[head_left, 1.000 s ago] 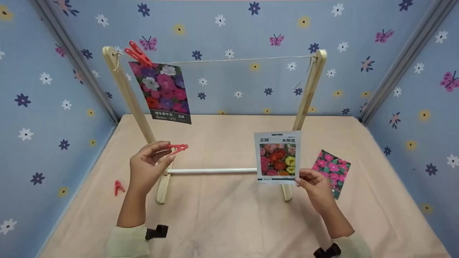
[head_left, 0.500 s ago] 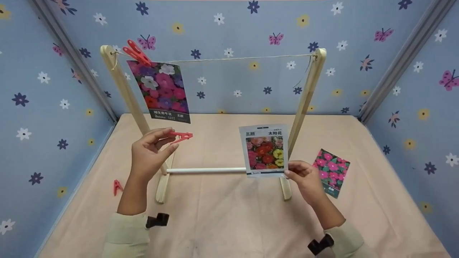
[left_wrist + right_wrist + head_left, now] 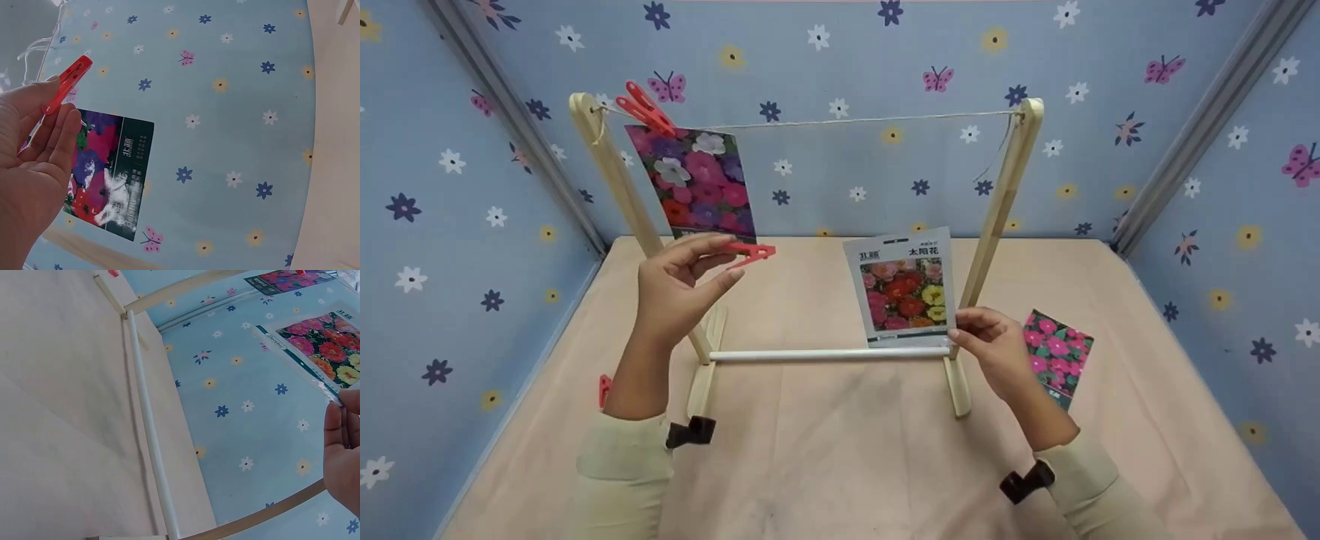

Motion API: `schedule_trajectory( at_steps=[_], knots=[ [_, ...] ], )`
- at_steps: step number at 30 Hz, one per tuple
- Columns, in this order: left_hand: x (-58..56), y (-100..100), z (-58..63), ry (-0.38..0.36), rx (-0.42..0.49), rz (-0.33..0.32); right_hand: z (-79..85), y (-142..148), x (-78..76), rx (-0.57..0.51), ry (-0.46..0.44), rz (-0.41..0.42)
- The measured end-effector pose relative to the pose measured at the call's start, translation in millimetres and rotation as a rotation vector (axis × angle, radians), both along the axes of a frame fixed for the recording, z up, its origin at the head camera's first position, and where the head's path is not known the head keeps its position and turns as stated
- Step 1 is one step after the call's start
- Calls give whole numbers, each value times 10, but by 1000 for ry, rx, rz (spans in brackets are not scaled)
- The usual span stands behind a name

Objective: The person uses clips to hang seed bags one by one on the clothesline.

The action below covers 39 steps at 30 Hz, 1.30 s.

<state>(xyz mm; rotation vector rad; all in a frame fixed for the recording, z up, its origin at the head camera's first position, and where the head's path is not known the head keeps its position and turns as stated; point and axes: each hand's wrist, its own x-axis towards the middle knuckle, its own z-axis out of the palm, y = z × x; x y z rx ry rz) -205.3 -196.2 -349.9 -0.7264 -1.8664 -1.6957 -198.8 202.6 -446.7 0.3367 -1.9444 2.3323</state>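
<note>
A red clothespin (image 3: pixel 753 253) is pinched between the thumb and fingers of my left hand (image 3: pixel 675 289), in front of the lower edge of a hanging seed packet (image 3: pixel 705 180). That packet shows pink, purple and white flowers, and another red clothespin (image 3: pixel 646 109) fixes it to the string (image 3: pixel 870 120) near the left post. My right hand (image 3: pixel 997 349) pinches the lower right corner of a white-bordered seed packet (image 3: pixel 904 292) with red and yellow flowers. This packet is held up, slightly tilted, below the string and apart from it. In the left wrist view the pinched clothespin (image 3: pixel 67 84) stands out clearly.
The string runs between two wooden posts (image 3: pixel 997 202), joined low down by a white rod (image 3: pixel 825 355). A pink-flowered packet (image 3: pixel 1057 352) lies on the table at right. One more red clothespin (image 3: pixel 604 390) lies at left, partly behind my forearm. Flowered panels (image 3: pixel 840 180) enclose the table.
Both hands have risen. My right hand has carried the white-bordered packet up and left, while the left hand has brought its clothespin up and slightly right.
</note>
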Motion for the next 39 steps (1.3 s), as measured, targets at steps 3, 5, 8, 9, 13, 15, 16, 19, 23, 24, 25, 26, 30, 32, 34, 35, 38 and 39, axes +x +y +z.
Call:
schedule_trajectory(
  at_steps=[3,5,8,9,13,15,16,19,23,24,25,26,30,32,34,35,38,39],
  knots=[
    [-35,14,102,19,-18,4,63,-23,-30,12,2,-8],
    [-53,26,174,34,-24,9,96,-39,-49,16,0,-11],
    [-75,45,287,57,-32,16,136,-60,-74,10,4,-6],
    [-83,48,324,65,-36,18,149,-66,-79,6,9,-2],
    [-120,53,463,86,-55,35,187,-79,-95,-14,37,18],
    [-140,46,525,91,-67,46,206,-84,-102,-15,54,22],
    [-148,41,554,93,-70,52,214,-86,-107,-13,61,23],
    [-171,22,635,92,-81,73,249,-102,-119,-3,74,28],
    [-187,10,727,74,-82,114,301,-135,-138,-8,80,27],
    [-190,5,746,76,-85,117,314,-144,-144,-12,87,27],
    [-196,1,762,80,-85,121,323,-154,-156,-16,94,26],
    [-201,0,780,80,-83,125,333,-163,-167,-17,99,24],
    [-233,-18,839,117,-90,120,368,-213,-218,-16,122,16],
    [-243,-15,872,121,-95,130,388,-242,-238,-9,120,3],
    [-254,-12,906,126,-113,150,410,-270,-256,3,112,-12],
    [-256,-7,926,124,-126,164,424,-284,-262,10,106,-19],
    [-253,6,991,106,-172,214,461,-324,-276,23,87,-35],
    [-246,11,1017,83,-180,234,475,-339,-279,23,85,-33]
  ],
)
